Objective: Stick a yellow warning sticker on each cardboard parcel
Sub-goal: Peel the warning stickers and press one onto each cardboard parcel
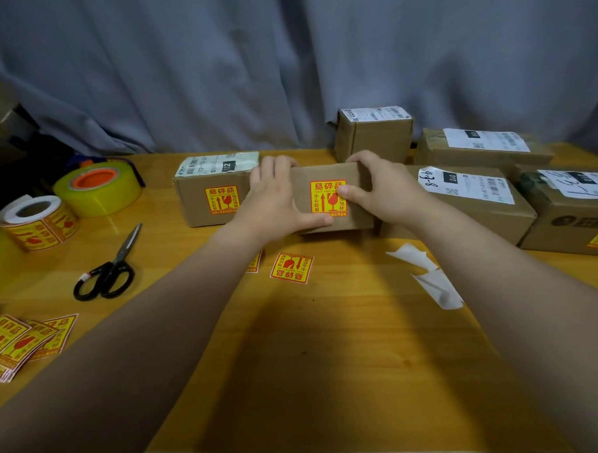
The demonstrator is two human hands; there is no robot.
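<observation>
Near left: a pile of loose stickers (21, 341) lies on the table (330, 344).
Scissors (111, 268): black handles, lying flat left of the arms.
Table middle: a single sticker (292, 267) lies face up, with white backing papers (430, 275) to its right.
Middle parcel (331, 221): stands on the table, held from both sides.
Left hand (272, 200): curled round the parcel's left side, fingers over the top.
Right hand (378, 188): curled round its right side, thumb pressing the warning sticker (325, 196) on the front face.
Left parcel (194, 203): just beside, already stickered.
Far left: sticker roll (37, 220), tape roll (99, 187).
Far right: labelled parcels (374, 134).
</observation>
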